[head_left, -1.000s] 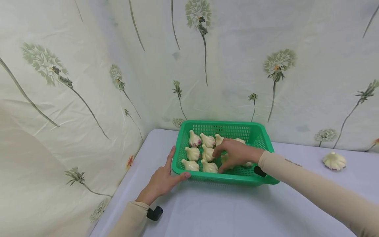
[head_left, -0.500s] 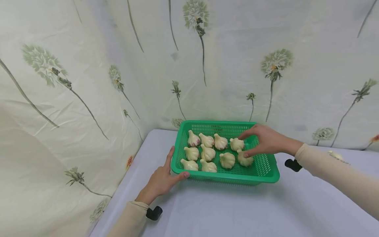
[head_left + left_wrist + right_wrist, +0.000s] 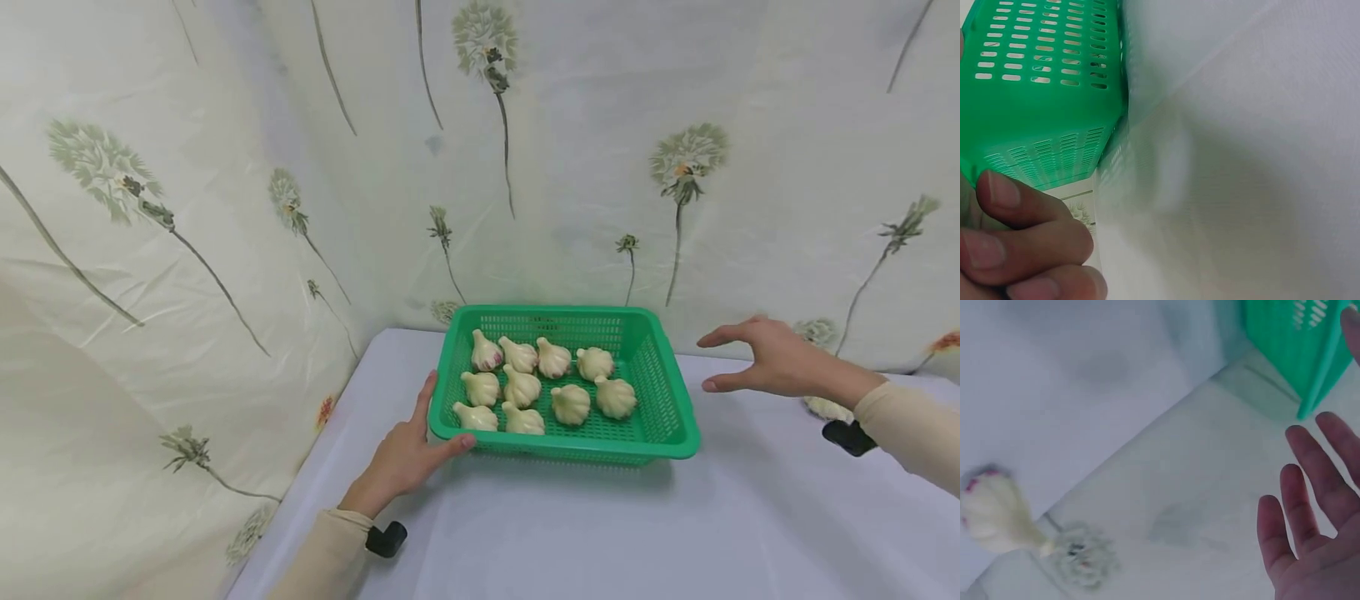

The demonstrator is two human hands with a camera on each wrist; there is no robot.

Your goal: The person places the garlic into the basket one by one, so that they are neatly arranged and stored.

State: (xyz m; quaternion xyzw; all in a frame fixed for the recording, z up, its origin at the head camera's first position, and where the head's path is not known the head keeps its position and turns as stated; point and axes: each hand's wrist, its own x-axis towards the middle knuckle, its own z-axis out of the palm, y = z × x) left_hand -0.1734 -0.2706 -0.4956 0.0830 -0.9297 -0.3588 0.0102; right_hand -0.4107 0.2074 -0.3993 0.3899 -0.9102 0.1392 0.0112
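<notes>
Several pale garlic bulbs (image 3: 570, 405) lie in rows inside a green plastic basket (image 3: 562, 447). My left hand (image 3: 405, 462) holds the basket's near left corner, its thumb on the front rim and the index finger along the left side. Curled fingers (image 3: 1054, 240) show beside the slotted wall in the left wrist view. To the right of the basket my right hand (image 3: 780, 358) hovers with thumb and fingers spread, holding nothing. Another garlic bulb (image 3: 997, 512) lies on the table at the right, partly hidden behind the right wrist in the head view.
A table with a white cloth (image 3: 585, 533) carries the basket. Behind it and at the left hangs a pale curtain (image 3: 570, 167) printed with dandelions. The basket stands close to the table's back edge.
My right hand has drawn back from the bulbs, out over the basket's right side toward the lone bulb. The bulbs it covered now show in the basket. My left hand has stayed at the corner.
</notes>
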